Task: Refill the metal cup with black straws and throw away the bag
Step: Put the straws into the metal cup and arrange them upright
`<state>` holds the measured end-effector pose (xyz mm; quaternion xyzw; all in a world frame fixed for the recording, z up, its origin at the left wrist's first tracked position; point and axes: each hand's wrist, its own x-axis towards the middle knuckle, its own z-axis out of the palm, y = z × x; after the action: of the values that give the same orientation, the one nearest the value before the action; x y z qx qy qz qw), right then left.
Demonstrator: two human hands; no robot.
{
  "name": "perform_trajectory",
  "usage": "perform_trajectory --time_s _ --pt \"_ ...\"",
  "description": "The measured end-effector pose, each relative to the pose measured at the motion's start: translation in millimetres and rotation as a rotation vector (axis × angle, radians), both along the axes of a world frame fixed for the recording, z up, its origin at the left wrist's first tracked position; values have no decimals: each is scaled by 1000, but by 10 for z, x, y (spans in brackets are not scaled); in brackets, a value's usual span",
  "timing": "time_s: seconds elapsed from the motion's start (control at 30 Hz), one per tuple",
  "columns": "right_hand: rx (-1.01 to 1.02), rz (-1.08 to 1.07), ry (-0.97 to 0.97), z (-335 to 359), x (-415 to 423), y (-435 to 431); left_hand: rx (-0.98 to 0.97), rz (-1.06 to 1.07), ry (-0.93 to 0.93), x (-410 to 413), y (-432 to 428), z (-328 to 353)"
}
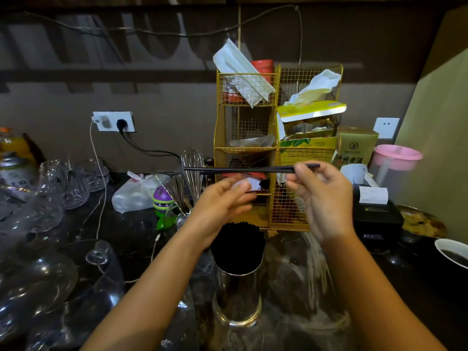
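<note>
Right hand (324, 198) pinches a few black straws (243, 170), held level at upper-shelf height w/ tips pointing left; left hand (222, 201) open, empty, just below them. Metal cup (238, 295) sits on dark tabletop (131, 239) btwn forearms, packed w/ black straws. Gold wire rack (276, 148) close behind, glassware (50, 198) crowding left; little free room.

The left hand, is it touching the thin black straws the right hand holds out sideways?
Apart. The head view shows the open left hand below the thin black straws, with yellow rack visible between; only the right hand pinches them.
</note>
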<state>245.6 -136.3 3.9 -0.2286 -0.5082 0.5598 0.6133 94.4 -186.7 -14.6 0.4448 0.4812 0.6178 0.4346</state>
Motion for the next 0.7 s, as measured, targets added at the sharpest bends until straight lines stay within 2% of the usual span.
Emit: perform_trajectory --time_s 0.13,0.4,0.5,0.57,0.63,0.7 --pt "-196 82 94 -276 -151 -23 171 164 -188 -128 74 84" --pt "-281 306 -7 -709 -331 -60 230 216 -71 -230 137 230" --pt "-241 328 -155 -742 -319 -38 214 166 59 -229 147 289" --pt "-199 351 -325 -681 -278 16 211 123 169 -202 133 342" --pt "-142 384 -497 -529 -211 71 227 61 248 -159 118 393" --pt "-44 357 -581 -302 -137 94 249 -25 315 -103 107 414"
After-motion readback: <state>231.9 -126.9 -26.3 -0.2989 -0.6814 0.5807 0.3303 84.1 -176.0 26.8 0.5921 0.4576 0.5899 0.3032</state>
